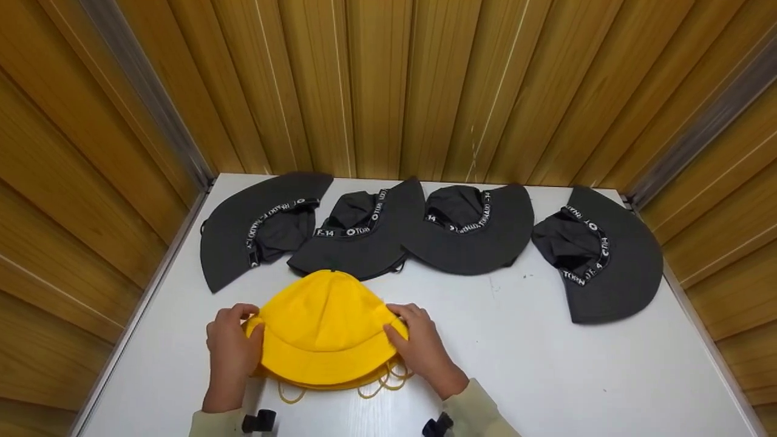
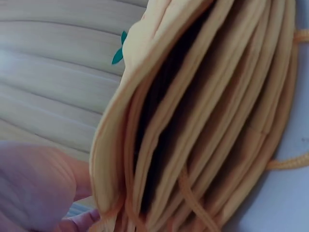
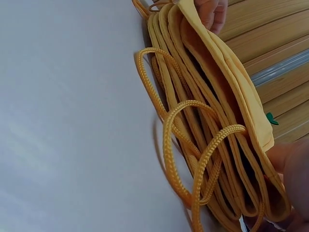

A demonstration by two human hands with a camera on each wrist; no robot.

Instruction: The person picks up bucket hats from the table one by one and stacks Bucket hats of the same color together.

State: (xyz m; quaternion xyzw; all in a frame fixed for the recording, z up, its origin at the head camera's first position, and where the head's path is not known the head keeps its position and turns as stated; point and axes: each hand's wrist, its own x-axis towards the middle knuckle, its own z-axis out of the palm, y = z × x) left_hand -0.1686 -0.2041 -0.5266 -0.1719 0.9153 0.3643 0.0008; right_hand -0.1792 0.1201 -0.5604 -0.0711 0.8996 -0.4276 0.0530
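Observation:
A stack of yellow bucket-style hats [image 1: 322,328] lies flattened at the front of the table, brims toward me. Both wrist views show its layered brims edge-on, with yellow cords [image 3: 169,140] looping out and a small green leaf tab [image 2: 119,50] at the crown. My left hand [image 1: 232,340] grips the stack's left side, thumb on the front face and fingers behind the edge. On the opposite side my right hand [image 1: 423,343] pinches the right edge, its thumb lying over the top hat.
Several dark grey brimmed hats lie in a row behind the stack: one at far left [image 1: 234,233], two overlapping in the middle [image 1: 376,243], [image 1: 473,258], and one at far right [image 1: 631,267]. Wood-slat walls [image 1: 376,85] enclose the white table [image 1: 522,376] at back and sides.

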